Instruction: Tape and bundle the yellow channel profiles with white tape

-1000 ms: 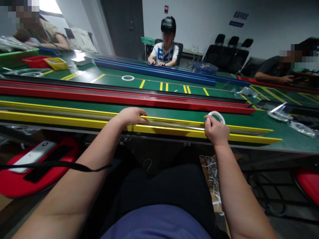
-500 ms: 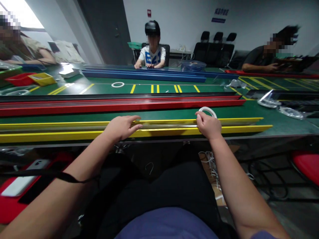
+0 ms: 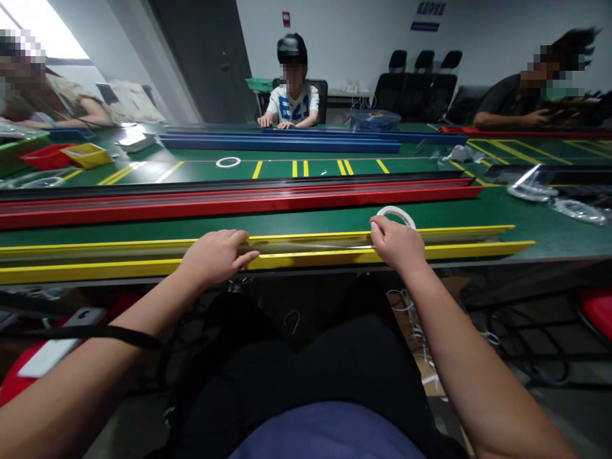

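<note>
**At the table's near edge: tape stretched along a yellow rail**

Toward the far left corner of the green table (image 3: 306,223), a red tray (image 3: 43,156) and a yellow tray (image 3: 88,155) sit side by side. Nearer, a long red rail (image 3: 191,207) runs the table's length, and a yellow rail (image 3: 95,268) lies along the near edge.

The left hand (image 3: 215,255) rests palm down on the yellow rail left of the middle, fingers stretched out flat and gripping nothing. A second ago those fingers curled over the rail's far lip; now they lie flatter and closer to the near edge, so the hand seems to be smoothing rather than hooking on.

From its fingertips a thin clear strip (image 3: 313,245) runs rightward along the rail to the right hand (image 3: 396,243), which is closed around a tape roll (image 3: 407,217). The roll stands on edge just above the rail, right of the middle. That hand and the roll sit much where they did a second ago, and the gap between the hands looks unchanged; mostly the view has swung.

Crumpled plastic bags (image 3: 578,210) lie near the right edge.
</note>
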Motion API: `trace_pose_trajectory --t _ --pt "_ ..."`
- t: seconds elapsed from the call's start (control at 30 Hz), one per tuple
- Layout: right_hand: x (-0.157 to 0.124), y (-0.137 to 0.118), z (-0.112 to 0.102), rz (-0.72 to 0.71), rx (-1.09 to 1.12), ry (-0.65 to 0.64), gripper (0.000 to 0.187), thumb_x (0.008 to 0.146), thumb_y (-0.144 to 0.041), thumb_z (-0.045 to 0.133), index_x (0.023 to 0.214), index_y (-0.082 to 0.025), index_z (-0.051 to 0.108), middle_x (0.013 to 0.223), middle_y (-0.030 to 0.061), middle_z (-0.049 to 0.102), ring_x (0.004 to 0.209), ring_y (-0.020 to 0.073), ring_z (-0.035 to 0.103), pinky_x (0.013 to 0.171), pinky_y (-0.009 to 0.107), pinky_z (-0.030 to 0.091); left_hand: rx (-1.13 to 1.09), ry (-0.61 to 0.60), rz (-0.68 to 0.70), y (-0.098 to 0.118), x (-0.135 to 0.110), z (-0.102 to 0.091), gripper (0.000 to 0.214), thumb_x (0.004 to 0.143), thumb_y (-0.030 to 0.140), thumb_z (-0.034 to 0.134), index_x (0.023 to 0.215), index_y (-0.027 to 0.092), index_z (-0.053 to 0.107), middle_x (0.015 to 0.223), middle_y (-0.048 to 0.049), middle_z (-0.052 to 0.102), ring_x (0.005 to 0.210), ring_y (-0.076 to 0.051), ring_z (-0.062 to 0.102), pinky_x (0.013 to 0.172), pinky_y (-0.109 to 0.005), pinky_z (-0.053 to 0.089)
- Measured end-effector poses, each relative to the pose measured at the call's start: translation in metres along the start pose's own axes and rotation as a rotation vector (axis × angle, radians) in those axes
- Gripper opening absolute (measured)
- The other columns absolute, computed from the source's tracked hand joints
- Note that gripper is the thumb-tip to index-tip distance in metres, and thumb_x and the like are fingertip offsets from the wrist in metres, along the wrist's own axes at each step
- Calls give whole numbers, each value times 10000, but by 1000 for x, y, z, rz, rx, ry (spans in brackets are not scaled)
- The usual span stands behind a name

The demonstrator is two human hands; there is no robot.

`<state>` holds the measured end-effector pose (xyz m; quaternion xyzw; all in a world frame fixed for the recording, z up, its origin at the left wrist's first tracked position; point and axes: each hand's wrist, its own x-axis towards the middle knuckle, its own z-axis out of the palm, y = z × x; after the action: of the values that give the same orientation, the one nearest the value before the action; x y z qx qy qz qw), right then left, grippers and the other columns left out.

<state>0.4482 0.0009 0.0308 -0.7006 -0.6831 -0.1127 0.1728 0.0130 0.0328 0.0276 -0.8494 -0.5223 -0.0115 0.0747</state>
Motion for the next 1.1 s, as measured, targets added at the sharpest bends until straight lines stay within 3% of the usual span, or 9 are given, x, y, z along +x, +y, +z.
trace_pose_trajectory --t 0.3,0.4,0.5,0.63,0.73,0.83,0.97,1.1 --pt "11 -56 1 -63 29 -84 388 1084 -433 389 1203 -253 711 1048 84 765 852 229 686 672 298 366 8 -71 -97 -57 -15 6 689 1006 664 296 1371 186 633 1358 -173 714 1247 -376 669 1040 -468 519" --pt "13 -87 1 -102 45 -125 417 1097 -434 341 1215 -225 682 1066 101 758 865 234 709 711 293 449 21 -98 -126 -94 -27 11 701 999 664 274 1406 198 605 1396 -146 704 1276 -359 659 1066 -466 523" --pt "12 -123 6 -145 90 -137 413 1095 -444 325 1225 -232 655 1055 95 751 844 264 728 721 337 525 20 -142 -164 -141 -44 19 778 973 633 300 1425 81 610 1398 -224 683 1303 -395 647 1078 -472 518" --pt "12 -160 11 -213 176 -168 401 1098 -448 331 1260 -225 622 1062 105 738 870 282 737 761 390 574 36 -155 -240 -188 -65 26 797 949 614 311 1429 53 609 1406 -250 674 1298 -426 650 1047 -496 537" --pt "15 -162 7 -238 248 -211 393 1103 -454 361 1300 -217 606 1103 107 731 915 273 730 778 371 565 49 -152 -276 -195 -72 24 771 953 600 303 1428 75 608 1392 -243 683 1295 -425 654 1023 -496 548" --pt "21 -144 -5 -404 290 -214 381 1115 -415 379 1390 -248 585 1199 95 707 999 239 711 782 315 513 46 -137 -293 -187 -73 20 752 947 612 310 1417 112 617 1386 -208 695 1297 -395 661 1036 -461 548" --pt "27 -122 -20 -669 186 -237 374 1110 -428 442 1426 -283 579 1233 86 675 925 204 687 672 286 389 27 -105 -281 -178 -73 17 739 948 604 318 1389 104 635 1371 -210 700 1285 -384 667 1073 -452 535" --pt "33 -110 -29 -749 52 -277 415 1115 -525 426 1320 -229 632 1138 95 678 860 183 654 630 292 289 10 -94 -274 -176 -74 15 732 956 596 333 1394 97 643 1380 -215 694 1294 -396 656 1082 -468 530"
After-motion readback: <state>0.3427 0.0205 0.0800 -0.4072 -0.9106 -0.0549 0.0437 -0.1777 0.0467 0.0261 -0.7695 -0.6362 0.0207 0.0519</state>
